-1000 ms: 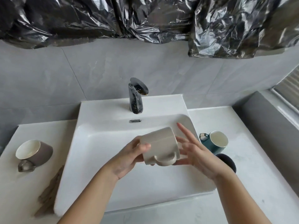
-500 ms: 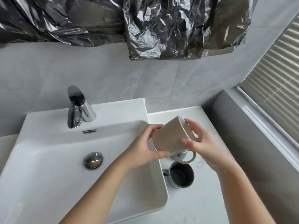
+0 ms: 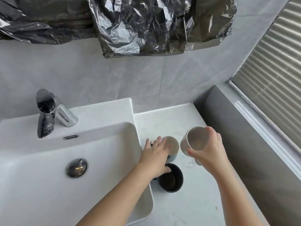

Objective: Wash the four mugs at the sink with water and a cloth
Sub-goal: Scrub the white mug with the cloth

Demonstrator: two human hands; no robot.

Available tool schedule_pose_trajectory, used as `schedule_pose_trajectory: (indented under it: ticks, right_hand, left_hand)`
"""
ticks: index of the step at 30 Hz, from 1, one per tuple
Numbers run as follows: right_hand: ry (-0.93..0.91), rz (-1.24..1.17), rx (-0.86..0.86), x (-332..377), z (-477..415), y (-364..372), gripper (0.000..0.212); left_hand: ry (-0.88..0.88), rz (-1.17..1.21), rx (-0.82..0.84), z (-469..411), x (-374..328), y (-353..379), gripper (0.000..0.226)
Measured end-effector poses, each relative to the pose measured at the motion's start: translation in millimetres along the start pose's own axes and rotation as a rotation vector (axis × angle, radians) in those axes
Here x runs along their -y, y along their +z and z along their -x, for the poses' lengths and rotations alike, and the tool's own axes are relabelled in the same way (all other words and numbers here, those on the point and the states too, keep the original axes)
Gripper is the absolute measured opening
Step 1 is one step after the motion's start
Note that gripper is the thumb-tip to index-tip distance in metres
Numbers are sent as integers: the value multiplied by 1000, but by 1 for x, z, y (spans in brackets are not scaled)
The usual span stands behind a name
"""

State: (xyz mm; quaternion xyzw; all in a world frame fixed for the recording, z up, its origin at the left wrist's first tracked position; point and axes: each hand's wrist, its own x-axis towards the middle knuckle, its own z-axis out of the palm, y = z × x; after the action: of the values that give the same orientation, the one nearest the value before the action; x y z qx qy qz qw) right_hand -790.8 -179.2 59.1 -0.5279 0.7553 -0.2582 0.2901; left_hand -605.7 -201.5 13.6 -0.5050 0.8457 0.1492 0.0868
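My right hand [image 3: 209, 151] grips a beige mug [image 3: 193, 141] by its rim and side, tilted with its mouth toward me, above the white counter [image 3: 192, 193] to the right of the sink [image 3: 48, 160]. My left hand [image 3: 156, 154] reaches over a teal mug [image 3: 172, 147] with a pale inside; its spread fingers lie over the rim, and whether they hold it is unclear. A black mug [image 3: 171, 178] stands upright just in front of the teal one. No cloth is in view.
A chrome tap [image 3: 44, 115] stands at the back of the basin, and a chrome drain plug [image 3: 76, 167] sits in its floor. A grey ledge [image 3: 244, 128] and window blinds [image 3: 268, 70] border the counter on the right. Crumpled dark plastic [image 3: 130, 22] hangs above.
The beige mug has moved from over the basin to above the right counter. My left hand let go of it and now reaches onto the teal mug. The view swung right.
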Motion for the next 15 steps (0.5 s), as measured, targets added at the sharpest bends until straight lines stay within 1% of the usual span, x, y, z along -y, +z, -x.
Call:
schedule_pose_trajectory:
  ticks: [2,6,11,15]
  right_hand:
    - [39,43,1,-13,-5,9,92]
    - [94,98,53,-40,-12,33,97]
    - [133,75,94,-56,-18,56,96]
    - [177,82,115,-64,-21,62,99]
  left_hand:
    - [-11,-41,38,2,-4,9,87]
    - [-55,-45,90,6,-6,21,86]
    - [-68,-43,94,6,-8,24,87]
    - [-72,-68,85,5,-9,25,86]
